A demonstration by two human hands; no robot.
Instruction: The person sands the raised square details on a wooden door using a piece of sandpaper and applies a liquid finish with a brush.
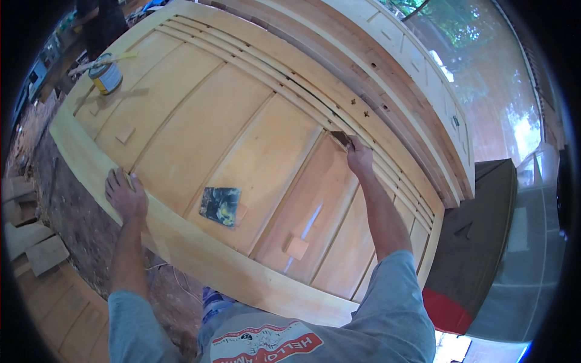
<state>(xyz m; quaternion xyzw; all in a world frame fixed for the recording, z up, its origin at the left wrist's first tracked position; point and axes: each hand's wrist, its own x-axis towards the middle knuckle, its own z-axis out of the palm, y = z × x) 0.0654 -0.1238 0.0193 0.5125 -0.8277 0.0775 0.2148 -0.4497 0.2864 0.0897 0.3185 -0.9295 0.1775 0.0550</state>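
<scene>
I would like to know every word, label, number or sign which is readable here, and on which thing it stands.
Shirt: large lettering on its red and white print; partly readable, but I do not copy printed words.
Can: its label is too small to read.
Panel: no lettering that I can make out.

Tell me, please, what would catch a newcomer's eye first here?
Likely the big wooden panel spanning the middle. On it, a dark, yellow-smeared square lies left of centre and a can stands at upper left. To their right, the right hand holds a dark flat piece.
</scene>
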